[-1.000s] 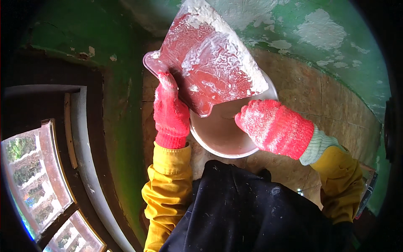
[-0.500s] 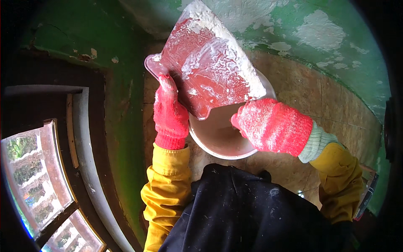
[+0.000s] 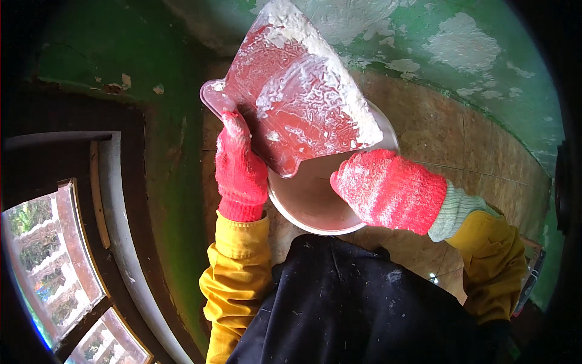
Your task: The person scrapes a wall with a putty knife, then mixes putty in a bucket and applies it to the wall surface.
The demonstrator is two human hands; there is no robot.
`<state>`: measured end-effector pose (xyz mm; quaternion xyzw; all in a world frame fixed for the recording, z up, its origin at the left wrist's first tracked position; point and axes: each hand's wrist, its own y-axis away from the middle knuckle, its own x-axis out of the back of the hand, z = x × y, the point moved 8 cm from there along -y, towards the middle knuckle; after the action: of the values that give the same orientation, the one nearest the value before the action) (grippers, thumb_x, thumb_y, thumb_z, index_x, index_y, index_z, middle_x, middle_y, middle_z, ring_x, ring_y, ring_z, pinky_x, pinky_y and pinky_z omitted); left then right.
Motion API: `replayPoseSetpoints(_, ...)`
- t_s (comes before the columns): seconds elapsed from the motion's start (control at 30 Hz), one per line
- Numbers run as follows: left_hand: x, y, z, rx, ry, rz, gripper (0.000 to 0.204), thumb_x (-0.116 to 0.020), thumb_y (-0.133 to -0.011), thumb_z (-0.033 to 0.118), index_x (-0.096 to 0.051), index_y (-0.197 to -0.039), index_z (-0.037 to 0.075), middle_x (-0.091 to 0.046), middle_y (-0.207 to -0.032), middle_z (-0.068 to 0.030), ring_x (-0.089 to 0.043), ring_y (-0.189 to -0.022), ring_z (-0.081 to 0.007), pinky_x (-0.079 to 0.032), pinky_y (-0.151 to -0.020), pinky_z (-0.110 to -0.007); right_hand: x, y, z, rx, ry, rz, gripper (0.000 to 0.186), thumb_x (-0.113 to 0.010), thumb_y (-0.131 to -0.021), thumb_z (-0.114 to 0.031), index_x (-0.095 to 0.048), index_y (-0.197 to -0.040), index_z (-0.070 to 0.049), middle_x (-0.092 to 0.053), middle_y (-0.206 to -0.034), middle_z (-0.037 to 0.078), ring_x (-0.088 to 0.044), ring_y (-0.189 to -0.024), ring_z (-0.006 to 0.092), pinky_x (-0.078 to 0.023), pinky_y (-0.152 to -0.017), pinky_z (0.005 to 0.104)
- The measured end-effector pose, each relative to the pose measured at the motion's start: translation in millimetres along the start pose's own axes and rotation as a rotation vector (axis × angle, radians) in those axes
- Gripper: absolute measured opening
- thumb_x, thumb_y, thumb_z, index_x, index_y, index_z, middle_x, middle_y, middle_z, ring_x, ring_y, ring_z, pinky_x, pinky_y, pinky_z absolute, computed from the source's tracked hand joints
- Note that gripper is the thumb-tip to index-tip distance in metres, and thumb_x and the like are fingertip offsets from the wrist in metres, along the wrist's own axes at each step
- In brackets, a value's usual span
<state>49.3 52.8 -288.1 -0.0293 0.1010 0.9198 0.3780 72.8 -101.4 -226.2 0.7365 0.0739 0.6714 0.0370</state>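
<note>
My left hand (image 3: 241, 164), in a red knit glove, is closed on the lower-left edge of a red board (image 3: 303, 103) smeared with white paste, thickest along its right edge. The board is tilted over a pale round bucket (image 3: 306, 209) and covers its upper part. My right hand (image 3: 385, 191), in a red glove dusted white over a pale green cuff, hangs over the bucket's right side just below the board. Its fingers are curled; what they hold, if anything, is hidden beneath it.
Green walls (image 3: 461, 42) with peeling white patches rise around a tan tiled floor (image 3: 485, 158). On the left is a dark door or window frame (image 3: 60, 151) with glass panes (image 3: 45, 255). My dark clothing (image 3: 339, 303) fills the bottom middle.
My left hand and the board have shifted slightly left and down. My right hand has drifted a little down, still over the bucket.
</note>
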Motion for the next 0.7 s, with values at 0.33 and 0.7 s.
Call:
replayPoseSetpoints(0.33, 11, 0, 0, -0.041, 0.052, 0.203, 0.059, -0.041, -0.093, 0.045, -0.043, -0.128, -0.003, -0.050, -0.124, -0.0075, -0.047, -0.109, -0.0139, -0.036, -0.094, -0.027, -5, 1, -2, 0.070, 0.055, 0.086, 0.027, -0.051, -0.076, -0.013, -0.056, -0.100, -0.003, -0.055, -0.084, 0.009, -0.058, -0.075, 0.0252, -0.047, -0.063, 0.0378)
replayPoseSetpoints(0.7, 13, 0, -1, -0.136, 0.002, 0.189, 0.059, -0.045, -0.093, 0.043, -0.042, -0.129, -0.004, -0.047, -0.128, -0.0073, -0.045, -0.112, -0.0138, -0.034, -0.097, -0.027, -18, -8, 0, 0.157, -0.007, 0.216, 0.021, -0.050, -0.076, -0.010, -0.059, -0.094, -0.003, -0.058, -0.081, 0.011, -0.060, -0.071, 0.0239, -0.049, -0.058, 0.0351)
